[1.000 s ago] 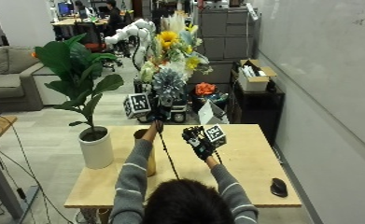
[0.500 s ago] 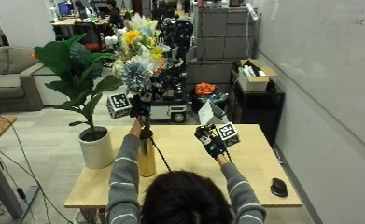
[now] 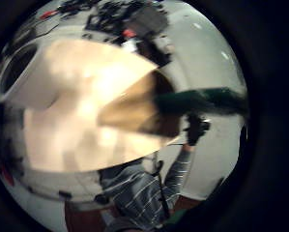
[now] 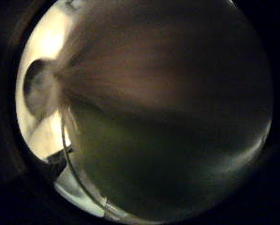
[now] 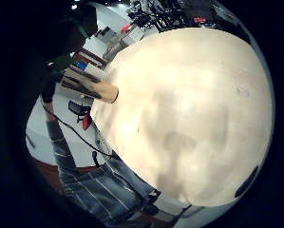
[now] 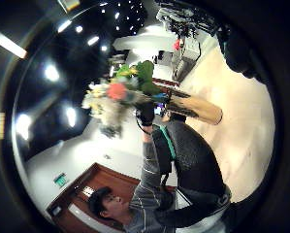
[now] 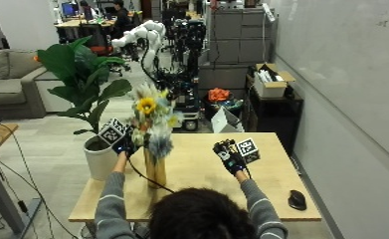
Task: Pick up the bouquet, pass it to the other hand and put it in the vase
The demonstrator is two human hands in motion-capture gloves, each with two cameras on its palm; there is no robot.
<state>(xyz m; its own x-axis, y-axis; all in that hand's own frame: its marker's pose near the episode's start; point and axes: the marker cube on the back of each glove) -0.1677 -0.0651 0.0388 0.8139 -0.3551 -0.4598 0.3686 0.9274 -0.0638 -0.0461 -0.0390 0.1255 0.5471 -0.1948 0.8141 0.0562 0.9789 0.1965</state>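
My left hand (image 7: 124,143) grips the stems of the bouquet (image 7: 147,118), a bunch of yellow, white and blue flowers. The bouquet stands upright over the tan cylindrical vase (image 7: 155,172) at the left of the wooden table (image 7: 267,174), with its stems reaching down into the vase's mouth. The right thumb side palm view shows the bouquet (image 6: 119,92), my left hand (image 6: 145,114) and the vase (image 6: 195,109) in line. My right hand (image 7: 229,156) hovers over the middle of the table with relaxed fingers, holding nothing. In the left little finger side view, green stems (image 3: 204,96) enter the vase (image 3: 134,108).
A leafy plant in a white pot (image 7: 100,158) stands on the floor against the table's left edge, close to my left hand. A black mouse (image 7: 297,199) lies at the table's front right. Shelves and boxes stand beyond the far edge.
My left hand carried the bouquet left from the table's centre and lowered it onto the vase. My right hand has let go and stays to the right.
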